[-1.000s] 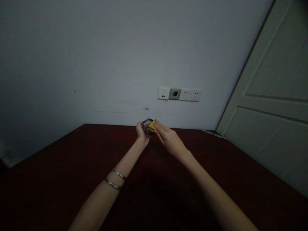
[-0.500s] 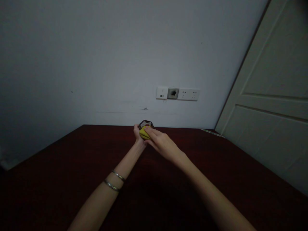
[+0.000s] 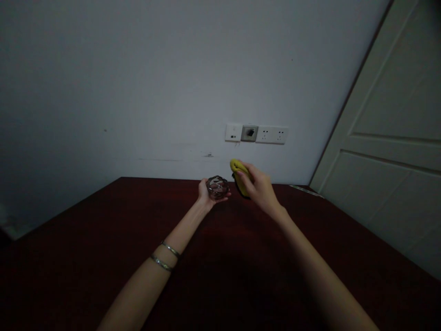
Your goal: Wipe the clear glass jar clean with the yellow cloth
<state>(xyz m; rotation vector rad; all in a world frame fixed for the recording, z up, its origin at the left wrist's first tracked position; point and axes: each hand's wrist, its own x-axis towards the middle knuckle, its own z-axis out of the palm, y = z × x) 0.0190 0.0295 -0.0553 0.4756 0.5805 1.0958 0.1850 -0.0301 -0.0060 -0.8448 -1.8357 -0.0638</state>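
The hands are moving apart: the left hand is cradling a faceted glass dish, while the right hand is clenching a yellow cloth (now lifted clear of the glass) above the dark counter.

Here's the dark red desk butting up to the white wall, a white socket panel above it, and a cream panelled door at right!
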